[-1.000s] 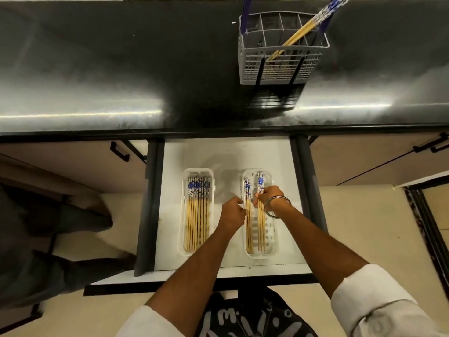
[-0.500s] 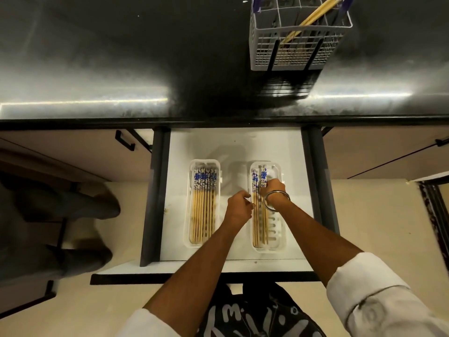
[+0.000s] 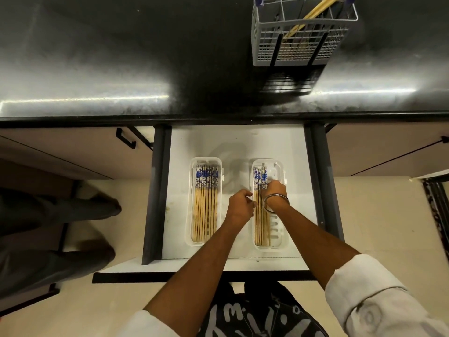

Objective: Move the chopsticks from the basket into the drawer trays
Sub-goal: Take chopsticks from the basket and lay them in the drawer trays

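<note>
Two clear trays lie in the open white drawer point(image 3: 238, 142). The left tray point(image 3: 192, 203) is filled with several bamboo chopsticks point(image 3: 205, 210) with blue-and-white tops. The right tray point(image 3: 279, 229) holds several chopsticks point(image 3: 261, 227) along its left side. My right hand point(image 3: 275, 190), with a metal bangle on the wrist, rests on those chopsticks with fingers curled onto them. My left hand point(image 3: 240, 203) sits at the right tray's left edge, fingertips touching the chopsticks. A grey wire basket point(image 3: 301, 47) on the black counter still holds a few chopsticks point(image 3: 315, 13).
The black countertop point(image 3: 121, 57) runs across the top. Dark drawer rails point(image 3: 158, 190) flank the drawer. Closed cabinet fronts with black handles point(image 3: 125, 138) sit on both sides. Another person's legs and shoes point(image 3: 60, 210) are at the left on the floor.
The view has shifted so the basket sits higher and further right. Both hands stay at the right tray, with the right hand moved slightly up along the chopsticks.
</note>
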